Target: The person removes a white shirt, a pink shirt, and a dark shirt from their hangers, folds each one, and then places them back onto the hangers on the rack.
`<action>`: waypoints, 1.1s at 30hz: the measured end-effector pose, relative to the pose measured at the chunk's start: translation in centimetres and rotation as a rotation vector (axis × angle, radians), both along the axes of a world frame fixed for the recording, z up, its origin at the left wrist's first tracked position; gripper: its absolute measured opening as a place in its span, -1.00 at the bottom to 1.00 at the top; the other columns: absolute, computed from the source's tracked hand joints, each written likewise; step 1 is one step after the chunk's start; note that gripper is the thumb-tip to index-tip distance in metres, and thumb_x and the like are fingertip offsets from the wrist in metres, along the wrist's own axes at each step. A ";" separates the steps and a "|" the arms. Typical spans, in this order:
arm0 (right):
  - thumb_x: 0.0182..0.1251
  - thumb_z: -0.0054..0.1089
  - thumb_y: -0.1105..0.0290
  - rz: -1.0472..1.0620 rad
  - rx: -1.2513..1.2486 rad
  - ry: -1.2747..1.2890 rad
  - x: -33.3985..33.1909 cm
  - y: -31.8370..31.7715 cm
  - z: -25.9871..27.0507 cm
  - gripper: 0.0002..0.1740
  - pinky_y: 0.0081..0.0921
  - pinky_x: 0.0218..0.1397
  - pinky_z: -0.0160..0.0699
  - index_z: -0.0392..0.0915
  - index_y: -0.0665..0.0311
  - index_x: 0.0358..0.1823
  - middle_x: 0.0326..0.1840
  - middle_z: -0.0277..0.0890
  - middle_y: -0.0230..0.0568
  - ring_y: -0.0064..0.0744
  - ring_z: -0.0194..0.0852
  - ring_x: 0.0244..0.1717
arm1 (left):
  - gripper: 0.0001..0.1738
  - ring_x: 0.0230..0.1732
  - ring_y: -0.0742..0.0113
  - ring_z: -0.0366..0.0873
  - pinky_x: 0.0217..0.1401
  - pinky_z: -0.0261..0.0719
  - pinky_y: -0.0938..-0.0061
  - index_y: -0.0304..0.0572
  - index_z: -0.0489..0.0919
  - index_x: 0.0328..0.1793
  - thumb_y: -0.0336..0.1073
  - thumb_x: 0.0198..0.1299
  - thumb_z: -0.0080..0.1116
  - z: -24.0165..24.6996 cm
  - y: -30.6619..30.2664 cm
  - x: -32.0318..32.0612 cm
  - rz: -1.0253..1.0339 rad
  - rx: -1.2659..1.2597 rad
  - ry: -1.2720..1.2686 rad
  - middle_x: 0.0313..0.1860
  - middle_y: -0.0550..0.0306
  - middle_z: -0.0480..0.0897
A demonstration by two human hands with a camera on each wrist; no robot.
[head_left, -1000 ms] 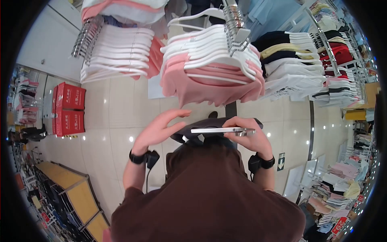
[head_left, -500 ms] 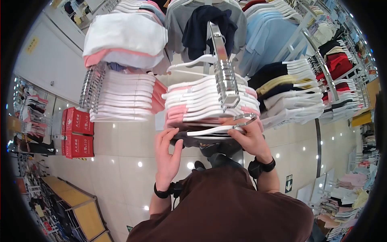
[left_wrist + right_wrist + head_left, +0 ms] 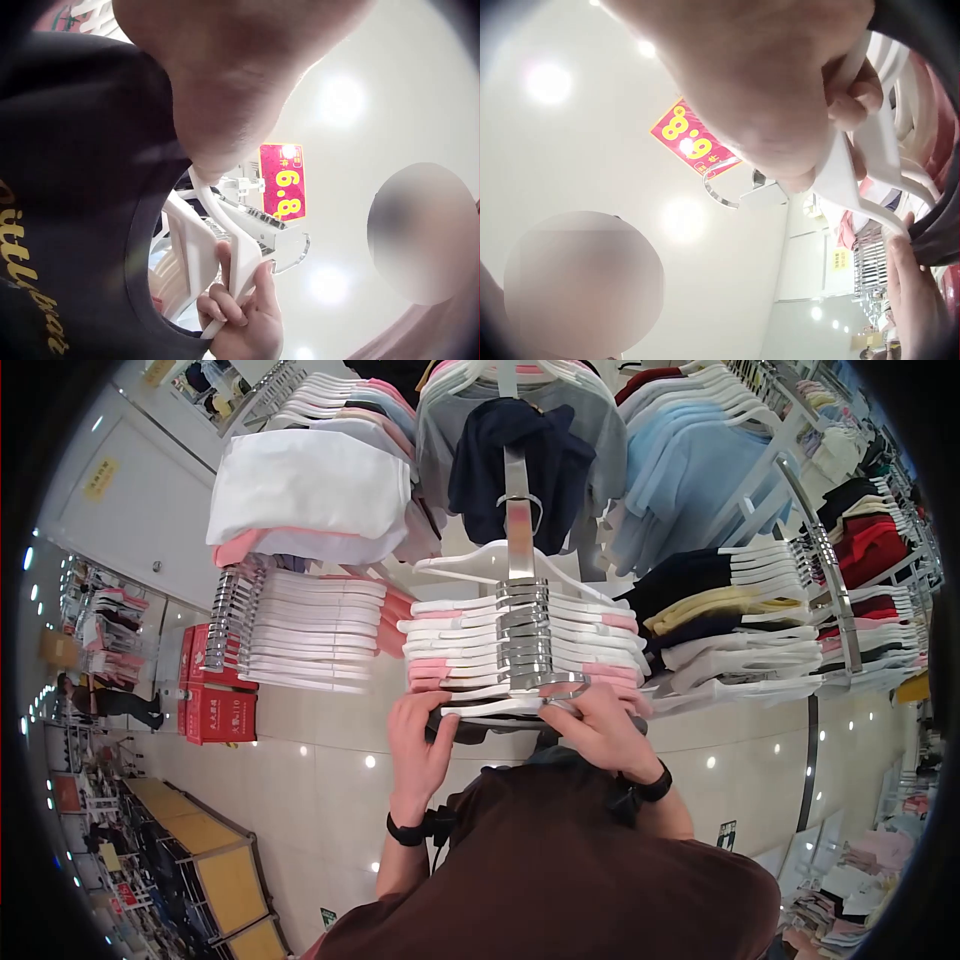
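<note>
A white hanger carries a dark T-shirt with yellow lettering at the front end of a metal rail. My left hand pinches the shirt-covered left shoulder of the hanger, thumb on the near side. Near the hanger's middle, my right hand grips it below the hook. That metal hook shows beside the rail's end in the right wrist view. Right behind hangs a tight row of white hangers with pink garments.
Pale hangers fill a rail on the left. Dark, yellow and white clothes hang to the right. Further back are light blue shirts and a navy garment. Red boxes stand on the floor at left.
Both hands have carried the hanger with the dark T-shirt forward and up to the rail's front end. The left hand, apart from it at first, now pinches its left shoulder.
</note>
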State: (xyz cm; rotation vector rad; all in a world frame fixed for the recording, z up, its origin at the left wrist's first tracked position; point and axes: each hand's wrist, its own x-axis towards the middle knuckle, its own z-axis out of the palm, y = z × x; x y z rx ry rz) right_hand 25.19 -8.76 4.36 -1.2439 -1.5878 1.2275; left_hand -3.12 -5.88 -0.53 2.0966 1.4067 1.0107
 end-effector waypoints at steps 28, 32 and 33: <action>0.14 0.72 0.18 -0.227 0.480 -0.273 3.8 0.3 -2.3 -0.37 -0.13 0.25 0.64 0.69 0.18 0.23 0.28 0.65 -0.07 -0.01 0.62 0.32 | -0.46 0.36 -0.14 0.51 0.43 0.50 0.08 -0.26 0.59 0.31 -0.35 0.21 0.46 -2.1 -1.0 3.5 0.122 0.092 0.041 0.31 -0.14 0.58; 0.07 0.75 0.08 -0.152 0.491 -0.282 2.6 2.0 -3.0 0.06 0.15 0.75 0.14 0.42 0.14 0.62 0.77 0.12 0.12 0.31 0.02 0.77 | 0.11 0.76 -0.39 0.15 0.72 0.12 -0.26 -0.31 0.20 0.78 0.25 0.35 0.38 -1.3 0.6 6.3 -0.107 0.129 0.091 0.73 -0.33 0.29; 0.08 0.74 0.06 -0.140 0.452 -0.296 2.3 2.2 -2.7 0.06 0.16 0.75 0.12 0.42 0.15 0.62 0.77 0.12 0.12 0.31 0.01 0.77 | 0.14 0.75 -0.41 0.14 0.73 0.11 -0.26 -0.31 0.16 0.80 0.28 0.36 0.36 -1.4 1.0 7.1 -0.121 0.106 0.048 0.73 -0.35 0.28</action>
